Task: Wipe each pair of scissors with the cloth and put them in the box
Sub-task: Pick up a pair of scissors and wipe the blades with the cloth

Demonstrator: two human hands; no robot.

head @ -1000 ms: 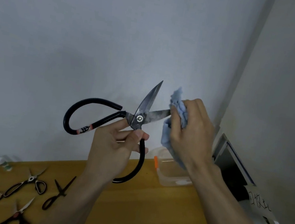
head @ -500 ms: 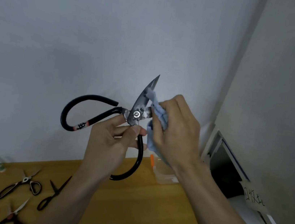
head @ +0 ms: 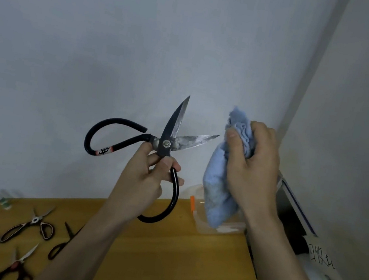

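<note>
Large black-handled scissors (head: pixel 167 137) held up with blades spread, blue cloth (head: pixel 220 180) bunched just beside the blade tip.

Left hand (head: pixel 149 177) raised, thumb and fingers pinching the scissors just below the pivot screw, one handle loop curling down past the palm. Right hand (head: pixel 251 165) curled round the cloth, thumb pressing the folds, not touching the near blade tip. Behind and below, clear plastic box (head: pixel 216 227) with an orange clip on the wooden table (head: pixel 172 268). Further left, several smaller scissors (head: pixel 29 227) lying flat on the tabletop.
</note>
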